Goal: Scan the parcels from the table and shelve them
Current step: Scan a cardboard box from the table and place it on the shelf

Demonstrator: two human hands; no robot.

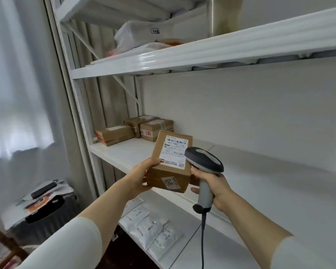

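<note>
The left hand curls round the left end of a small cardboard parcel, thumb on top. The right hand grips the handle of a barcode scanner, whose head sits just beside the parcel's label. The parcel is held over the front edge of the middle shelf. White mailer bags lie on the lower shelf beneath. Behind the parcel, open board runs rightward; three brown boxes cluster at its back-left corner. Bagged parcels lie on the upper shelf.
</note>
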